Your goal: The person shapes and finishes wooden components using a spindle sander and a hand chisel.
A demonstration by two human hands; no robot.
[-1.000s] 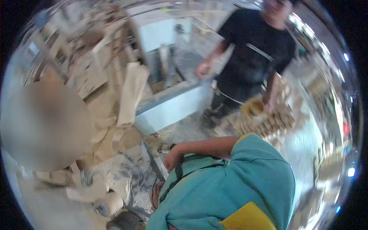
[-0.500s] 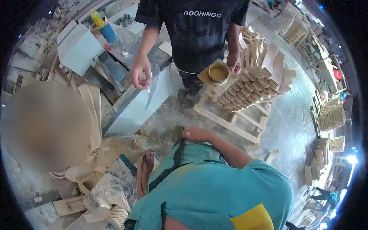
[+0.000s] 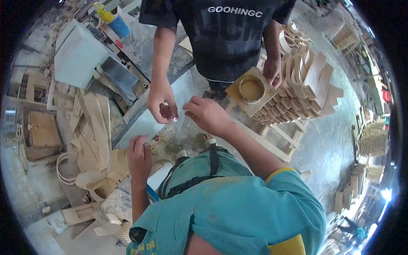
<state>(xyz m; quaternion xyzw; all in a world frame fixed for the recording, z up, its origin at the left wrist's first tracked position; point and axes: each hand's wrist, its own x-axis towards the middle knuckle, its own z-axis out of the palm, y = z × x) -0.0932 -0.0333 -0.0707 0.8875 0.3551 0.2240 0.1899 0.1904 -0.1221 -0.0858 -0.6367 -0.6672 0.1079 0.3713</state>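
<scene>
My right hand [image 3: 206, 114] is raised beside a co-worker's hand [image 3: 162, 104], its fingers bent and a small gap between the two hands. Pinched in the co-worker's fingertips is a small clear, shiny piece [image 3: 174, 120]. Lower on the left, my left hand [image 3: 140, 154] is held up with its fingers apart and nothing visible in it. The co-worker's other hand [image 3: 273, 72] holds a square board [image 3: 235, 90] bearing a round container [image 3: 251, 89] of brownish material. Whatever my right fingertips may hold is too small to make out.
Curved wooden pieces are stacked on a pallet [image 3: 278, 146] at the right. A worktable [image 3: 144, 53] with a white box [image 3: 78, 57] and a blue container [image 3: 119, 26] stands at the upper left. Wooden offcuts [image 3: 95, 127] lie at the left.
My right hand has moved up to the co-worker's hand, and my left hand has risen with its fingers spread. The co-worker, board and container appear nearer.
</scene>
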